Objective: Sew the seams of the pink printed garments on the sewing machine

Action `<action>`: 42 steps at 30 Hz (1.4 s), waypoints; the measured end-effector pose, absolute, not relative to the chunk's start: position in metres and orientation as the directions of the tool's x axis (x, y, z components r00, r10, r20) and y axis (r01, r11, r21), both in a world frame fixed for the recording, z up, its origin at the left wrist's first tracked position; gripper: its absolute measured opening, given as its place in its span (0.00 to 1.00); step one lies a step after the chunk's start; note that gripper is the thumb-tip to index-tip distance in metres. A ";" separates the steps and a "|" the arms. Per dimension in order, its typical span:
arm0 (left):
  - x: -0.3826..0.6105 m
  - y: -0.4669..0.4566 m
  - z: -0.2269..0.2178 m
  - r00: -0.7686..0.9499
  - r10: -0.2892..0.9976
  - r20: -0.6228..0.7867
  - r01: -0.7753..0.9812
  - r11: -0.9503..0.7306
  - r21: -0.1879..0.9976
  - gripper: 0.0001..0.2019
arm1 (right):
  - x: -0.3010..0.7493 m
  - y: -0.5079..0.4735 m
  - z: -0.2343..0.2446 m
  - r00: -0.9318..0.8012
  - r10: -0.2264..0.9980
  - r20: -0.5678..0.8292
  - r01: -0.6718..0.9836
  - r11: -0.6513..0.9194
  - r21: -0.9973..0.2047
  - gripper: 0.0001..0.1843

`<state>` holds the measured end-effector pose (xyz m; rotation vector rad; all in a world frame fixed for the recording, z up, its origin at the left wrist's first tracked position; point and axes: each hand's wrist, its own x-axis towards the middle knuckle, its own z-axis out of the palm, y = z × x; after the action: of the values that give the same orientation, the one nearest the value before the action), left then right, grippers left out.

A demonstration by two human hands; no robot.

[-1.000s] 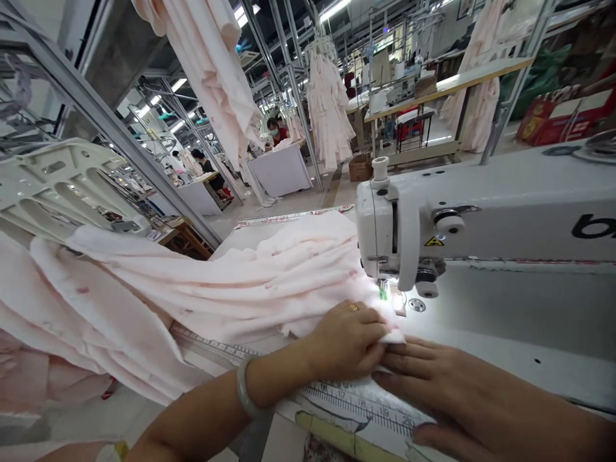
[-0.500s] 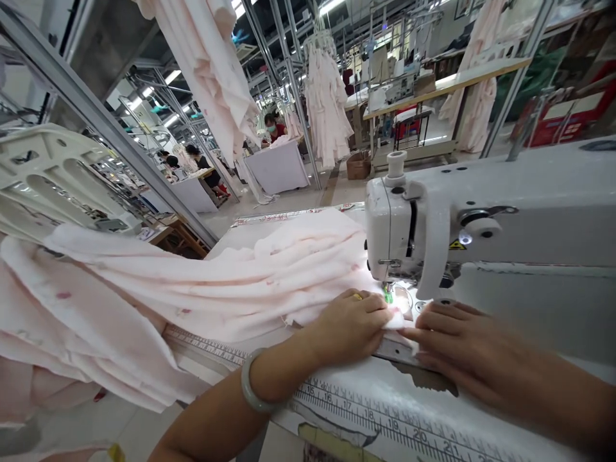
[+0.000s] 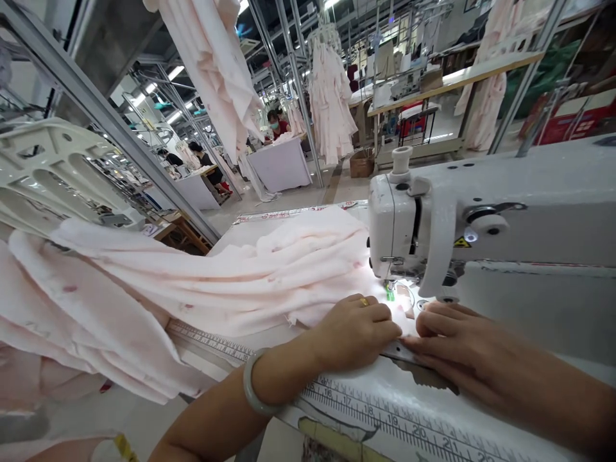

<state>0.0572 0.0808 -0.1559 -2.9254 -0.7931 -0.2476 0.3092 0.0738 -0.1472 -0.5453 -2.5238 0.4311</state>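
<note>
Left hand [image 3: 353, 333] palm-down on pale pink fabric [image 3: 231, 282], pressing it flat just in front of the presser foot [image 3: 390, 292] of a white sewing machine [image 3: 414, 218]. Right hand [image 3: 462, 343] just to the right, open and flat, spread slightly, tips at the fabric's edge, nothing gripped. Fabric in long loose folds across the table [image 3: 539, 308], trailing off past the left side. Printed tape-measure strip [image 3: 385, 410] along the table's near edge, beneath both wrists.

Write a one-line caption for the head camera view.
Left hand presses pale pink fabric at the presser foot of a white sewing machine, right hand close beside it.
</note>
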 end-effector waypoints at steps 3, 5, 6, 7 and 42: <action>0.057 0.080 -0.155 0.854 0.486 0.186 0.499 -0.866 -0.026 0.13 | 0.312 0.076 -0.144 -0.802 0.447 0.397 0.300 0.875 -0.380 0.23; 0.056 0.080 -0.152 0.853 0.482 0.199 0.495 -0.869 -0.018 0.13 | 0.317 0.079 -0.142 -0.806 0.435 0.402 0.309 0.888 -0.341 0.24; 0.056 0.079 -0.150 0.857 0.476 0.199 0.490 -0.872 -0.023 0.12 | 0.320 0.081 -0.142 -0.799 0.428 0.422 0.315 0.896 -0.313 0.23; 0.055 0.078 -0.149 0.861 0.469 0.194 0.484 -0.874 -0.034 0.11 | 0.323 0.083 -0.143 -0.787 0.420 0.452 0.321 0.905 -0.281 0.22; 0.053 0.100 -0.149 0.802 0.592 0.076 0.596 -0.801 -0.052 0.25 | 0.332 0.088 -0.186 -0.670 0.617 0.413 0.598 0.778 -0.192 0.23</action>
<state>0.0529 0.0997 -0.1493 -2.9130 -0.9612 -0.0862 0.3319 0.0885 -0.1862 -0.9138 -2.5088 0.0557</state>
